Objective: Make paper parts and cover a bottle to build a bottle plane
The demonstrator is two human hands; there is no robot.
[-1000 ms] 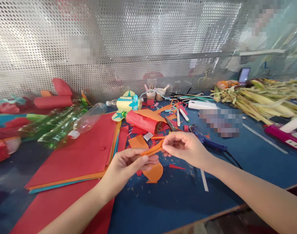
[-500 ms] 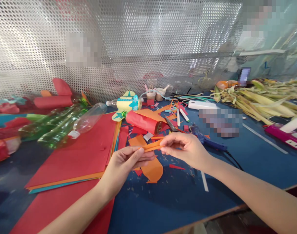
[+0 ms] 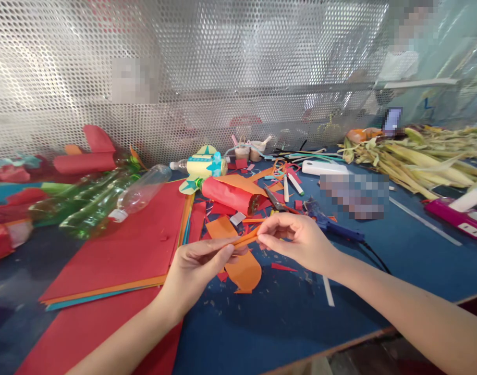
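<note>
A narrow folded strip of orange paper point(image 3: 246, 239) is stretched between my two hands above the table. My left hand point(image 3: 199, 265) pinches its left end between thumb and fingers. At the other end, my right hand point(image 3: 295, 240) grips it with thumb and forefinger. Below the strip lie orange paper cutouts point(image 3: 244, 273), partly covered by my left fingers. Just beyond my hands rests a plastic bottle wrapped in red paper point(image 3: 226, 195). Scissors point(image 3: 275, 200) lie behind my right hand, and a blue glue gun point(image 3: 335, 227) is to its right.
Stacked coloured paper point(image 3: 121, 255) and green plastic bottles point(image 3: 101, 203) occupy the left. A yellow decorated bottle point(image 3: 203, 165) lies at the back among scraps. Corn husks point(image 3: 422, 161) and a purple power strip point(image 3: 457, 216) are at right. A metal mesh point(image 3: 238, 67) stands behind.
My left hand has turned slightly, its lower fingers drawing in under the strip. The strip now looks narrower and more tightly folded. My right hand has barely moved.
</note>
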